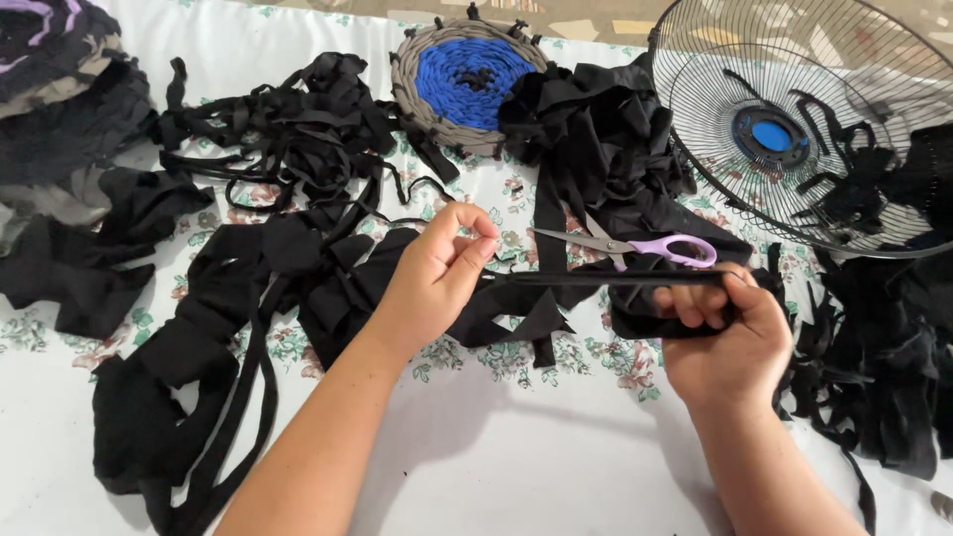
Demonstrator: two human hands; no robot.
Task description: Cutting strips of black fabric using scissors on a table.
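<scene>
Head view: both hands, left (437, 268) and right (720, 318), pinch a taut black fabric strip (606, 279)

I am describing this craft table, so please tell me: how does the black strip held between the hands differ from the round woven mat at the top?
The black strip is one colour, pulled straight and taut between the left hand and right hand; the round woven mat is blue with a grey border and lies flat, untouched. The strip is loose material; the mat is woven. Both look like fabric.

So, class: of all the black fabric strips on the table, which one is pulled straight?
The black strip stretched taut between the left hand and the right hand, just below the purple-handled scissors. The others lie loose and tangled.
</scene>
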